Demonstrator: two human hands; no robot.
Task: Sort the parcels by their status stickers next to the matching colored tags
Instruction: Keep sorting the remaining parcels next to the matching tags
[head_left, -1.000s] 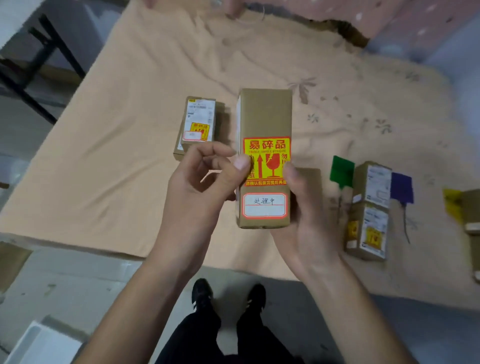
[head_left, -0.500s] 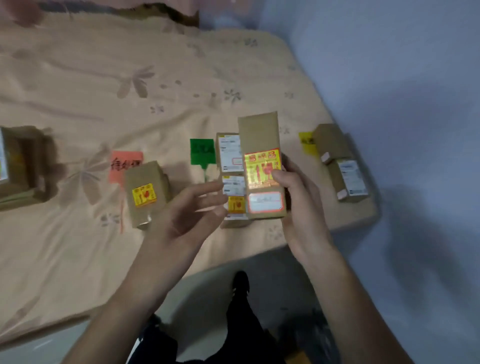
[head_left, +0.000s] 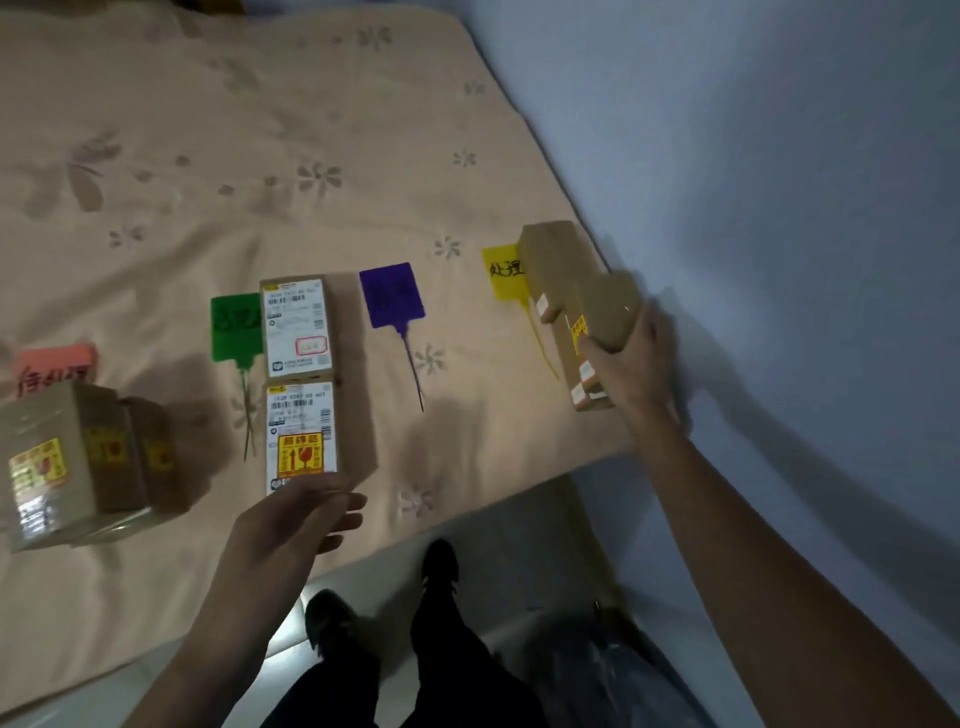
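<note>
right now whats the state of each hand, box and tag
right hand: grip shut on long box beside yellow tag
left hand: open, empty
yellow-tag boxes: lying flat
green tag: two boxes beside it, label up
purple tag: no box beside it
orange tag: boxes in front, upright

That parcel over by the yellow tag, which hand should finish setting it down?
The right hand. It already grips the parcel beside the yellow tag, near the bed's right edge. The left hand hangs open and empty near the parcels by the green tag, farther away.
</note>
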